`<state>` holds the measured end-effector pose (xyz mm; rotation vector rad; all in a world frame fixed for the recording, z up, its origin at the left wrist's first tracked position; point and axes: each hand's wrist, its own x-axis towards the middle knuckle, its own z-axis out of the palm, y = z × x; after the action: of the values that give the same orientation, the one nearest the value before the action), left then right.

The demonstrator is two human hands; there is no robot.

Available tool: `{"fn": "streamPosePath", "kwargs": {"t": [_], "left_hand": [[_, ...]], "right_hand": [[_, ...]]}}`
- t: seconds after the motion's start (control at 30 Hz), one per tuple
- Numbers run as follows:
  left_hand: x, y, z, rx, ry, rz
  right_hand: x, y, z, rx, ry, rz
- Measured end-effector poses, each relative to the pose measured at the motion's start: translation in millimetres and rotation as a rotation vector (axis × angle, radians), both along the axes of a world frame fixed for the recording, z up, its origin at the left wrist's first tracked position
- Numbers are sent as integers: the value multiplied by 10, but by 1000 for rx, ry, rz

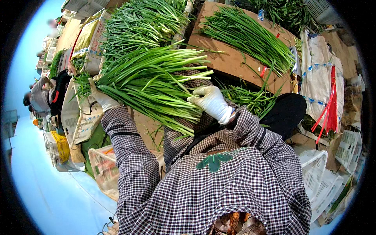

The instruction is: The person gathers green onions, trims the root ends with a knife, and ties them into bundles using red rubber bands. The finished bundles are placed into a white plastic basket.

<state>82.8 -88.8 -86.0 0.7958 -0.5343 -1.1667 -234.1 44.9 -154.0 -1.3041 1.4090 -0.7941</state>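
A loose bunch of green garlic chives [158,79] lies across my lap, its pale stem ends towards the right. My left hand [105,98], in a whitish glove, grips the bunch near its leafy tips, thumb raised. At the stem ends my right hand [213,101], also gloved, pinches some stems between thumb and fingers. Loose green leaves [249,98] lie just beyond the right hand. Behind the bunch rises a large pile of chives [135,29]. Another bunch of chives [249,38] rests, stems aligned, on a brown board [249,72].
Red tie strips [332,108] hang over a pale woven sack [318,79] at right. White plastic crates stand at lower left [102,173] and lower right [312,167]. A yellow crate [61,145] is farther left. Another person [44,94] is at far left.
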Motion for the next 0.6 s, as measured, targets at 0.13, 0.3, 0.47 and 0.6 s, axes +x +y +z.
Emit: {"fn": "streamPosePath", "kwargs": {"t": [0.13,0.3,0.47,0.6], "left_hand": [[-187,26,205,-24,25,-107],[333,-159,-201,-153,108,-301],[269,-156,-225,17,8,-76],[-164,-38,58,71,-12,-12]], "right_hand": [[82,94,-150,-30,-358,-98],[-74,280,22,-203,-166,94],[-499,276,156,200,-418,90],[-588,233,-6,-200,-254,-42]]}}
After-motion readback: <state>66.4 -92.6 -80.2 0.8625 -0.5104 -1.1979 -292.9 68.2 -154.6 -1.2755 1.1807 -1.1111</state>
